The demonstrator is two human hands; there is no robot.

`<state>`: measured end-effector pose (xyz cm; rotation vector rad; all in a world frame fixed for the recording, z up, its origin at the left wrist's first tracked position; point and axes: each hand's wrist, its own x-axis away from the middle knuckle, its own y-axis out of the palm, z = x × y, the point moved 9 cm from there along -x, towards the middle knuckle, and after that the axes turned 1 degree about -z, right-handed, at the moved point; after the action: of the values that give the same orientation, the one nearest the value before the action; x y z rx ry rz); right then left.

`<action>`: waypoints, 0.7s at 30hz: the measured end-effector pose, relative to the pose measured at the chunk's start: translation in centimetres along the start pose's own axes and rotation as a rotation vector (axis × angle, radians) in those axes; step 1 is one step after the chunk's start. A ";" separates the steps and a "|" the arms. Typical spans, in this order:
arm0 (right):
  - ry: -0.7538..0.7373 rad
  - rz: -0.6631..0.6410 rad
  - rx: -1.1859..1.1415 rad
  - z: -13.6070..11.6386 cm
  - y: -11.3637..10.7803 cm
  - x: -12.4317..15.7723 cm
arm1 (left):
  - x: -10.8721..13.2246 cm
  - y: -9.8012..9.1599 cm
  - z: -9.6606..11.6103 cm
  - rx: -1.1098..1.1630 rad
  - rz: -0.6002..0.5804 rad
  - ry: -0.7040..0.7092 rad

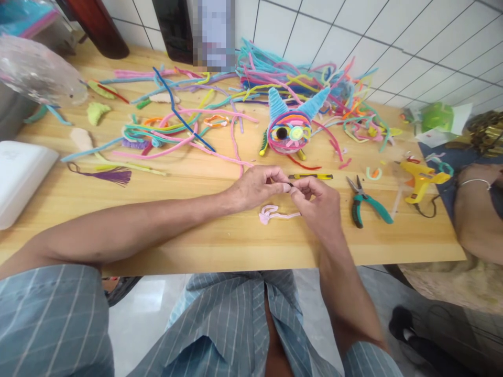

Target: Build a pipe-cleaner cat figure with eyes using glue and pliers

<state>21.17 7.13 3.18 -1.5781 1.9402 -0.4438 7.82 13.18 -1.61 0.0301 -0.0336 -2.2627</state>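
Note:
My left hand [257,186] and my right hand [316,201] meet over the wooden table [188,230], fingers pinched together on a small dark piece [290,185] between them. A pale pink pipe-cleaner shape [271,214] lies on the table just below my hands. Behind them stands a striped pipe-cleaner animal head [288,131] with two blue ears. A yellow utility knife [310,176] lies right behind my right hand.
Green-handled pliers [365,201] and a yellow glue gun [422,180] lie to the right. Loose coloured pipe cleaners [298,78] cover the back. A white box [19,178] sits at the left edge, a purple tassel [110,175] nearby. Another person's arm [477,209] rests at the right.

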 end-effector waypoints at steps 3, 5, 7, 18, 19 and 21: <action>0.016 0.014 -0.017 0.1 -0.2 0.1 | 0.2 -0.6 0.5 -0.042 0.057 0.056; 0.044 0.030 -0.052 0.4 -0.4 0.2 | 0.3 -0.9 0.8 -0.011 0.105 0.092; 0.070 0.049 -0.092 0.7 -0.5 0.3 | 0.4 -1.1 0.6 0.047 0.139 0.097; 0.228 0.031 -0.376 2.2 0.8 0.5 | 1.3 -0.9 0.5 0.237 0.231 0.049; 0.223 0.028 -0.374 2.2 0.9 0.5 | 1.3 -0.9 0.4 0.252 0.227 0.035; 0.210 0.024 -0.362 2.1 1.0 0.5 | 1.3 -0.6 0.1 0.279 0.218 0.003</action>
<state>21.71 7.14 0.87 -1.7866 2.2978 -0.2659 6.49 12.58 -1.59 0.1701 -0.3347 -2.0252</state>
